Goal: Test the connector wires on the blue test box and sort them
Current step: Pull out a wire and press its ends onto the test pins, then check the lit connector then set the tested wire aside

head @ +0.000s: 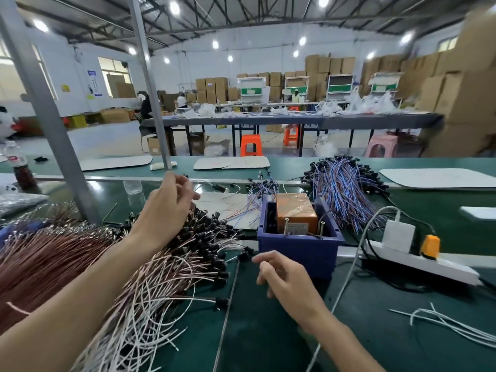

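Two hands in view, both bare. My left hand is raised over the big heap of pink-brown wires with black connector ends, which fills the table's left side. Its fingers are curled in with the thumb against them, but I can't tell whether a wire is pinched there. My right hand hovers near the table's front edge with its fingers loosely curled and nothing in them. Its index tip is just beside one loose black connector, and contact is unclear.

One blue plastic test box sits mid-table, just beyond the right hand. Inside it is one orange block wrapped in tape, and two upright metal pins stand along its near side.

I count three wire groups. In the pink-brown heap the long axes run from the left edge toward the box, with the connectors pointing right. A heap of blue-purple wires behind and to the right of the box fans from the far edge toward me. A small bunch of the same blue-purple wires lies behind the box.

One white power strip lies to the right of the box, carrying one white adapter and one orange plug.
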